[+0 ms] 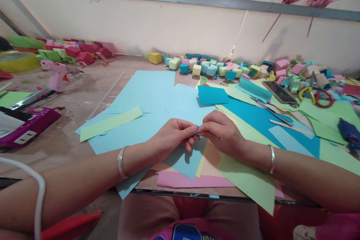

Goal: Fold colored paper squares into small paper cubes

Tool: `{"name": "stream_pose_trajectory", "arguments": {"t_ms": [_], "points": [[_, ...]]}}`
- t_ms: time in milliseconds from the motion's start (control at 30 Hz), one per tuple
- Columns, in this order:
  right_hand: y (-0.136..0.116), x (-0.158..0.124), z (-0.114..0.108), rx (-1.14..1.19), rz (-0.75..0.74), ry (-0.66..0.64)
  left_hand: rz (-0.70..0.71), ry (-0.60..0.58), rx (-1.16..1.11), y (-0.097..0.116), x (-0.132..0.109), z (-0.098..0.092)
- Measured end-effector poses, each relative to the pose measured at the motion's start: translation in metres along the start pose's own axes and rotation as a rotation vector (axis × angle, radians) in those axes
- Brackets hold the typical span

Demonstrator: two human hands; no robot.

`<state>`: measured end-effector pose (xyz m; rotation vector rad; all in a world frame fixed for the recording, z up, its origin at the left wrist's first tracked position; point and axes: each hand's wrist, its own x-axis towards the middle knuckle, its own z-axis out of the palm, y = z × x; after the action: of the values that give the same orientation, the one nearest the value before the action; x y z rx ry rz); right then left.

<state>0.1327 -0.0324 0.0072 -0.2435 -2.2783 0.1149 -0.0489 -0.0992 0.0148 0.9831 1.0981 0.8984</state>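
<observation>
Over the sheets of coloured paper, my left hand and my right hand meet fingertip to fingertip. Between them they pinch a tiny piece of blue paper, mostly covered by the fingers; its exact shape cannot be made out. Beneath lies a large light blue sheet, with a pale green strip across its left part. A folded blue paper piece rests just beyond my right hand. Pink, peach and green sheets stick out under my wrists.
Many small paper boxes line the wall. At left are a pink glue gun, yellow tape roll and purple power strip. Scissors, a phone and a dark blue glue gun lie right. A white cable crosses my left arm.
</observation>
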Motion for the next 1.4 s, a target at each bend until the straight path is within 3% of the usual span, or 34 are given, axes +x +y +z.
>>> {"name": "stream_pose_trajectory", "arguments": {"t_ms": [367,600,833,1133,1267,1400], "points": [[-0.01,-0.004,0.0,0.148,0.347,0.001,0.06,0.093,0.083,0.004,-0.006,0.008],[-0.012,-0.004,-0.003,0.21,0.293,-0.009,0.022,0.028,0.139,0.003,-0.004,0.005],[-0.016,-0.001,-0.002,0.319,0.578,-0.071,0.044,-0.082,0.138,0.004,-0.007,0.005],[-0.008,0.001,-0.008,0.447,0.562,-0.044,0.017,-0.001,0.117,0.001,-0.004,0.005],[-0.004,0.002,-0.007,0.658,0.743,-0.088,0.02,0.059,0.149,0.0,-0.004,0.007],[-0.004,0.004,-0.006,0.78,0.894,-0.107,0.021,0.027,0.16,0.001,-0.003,0.007]]}}
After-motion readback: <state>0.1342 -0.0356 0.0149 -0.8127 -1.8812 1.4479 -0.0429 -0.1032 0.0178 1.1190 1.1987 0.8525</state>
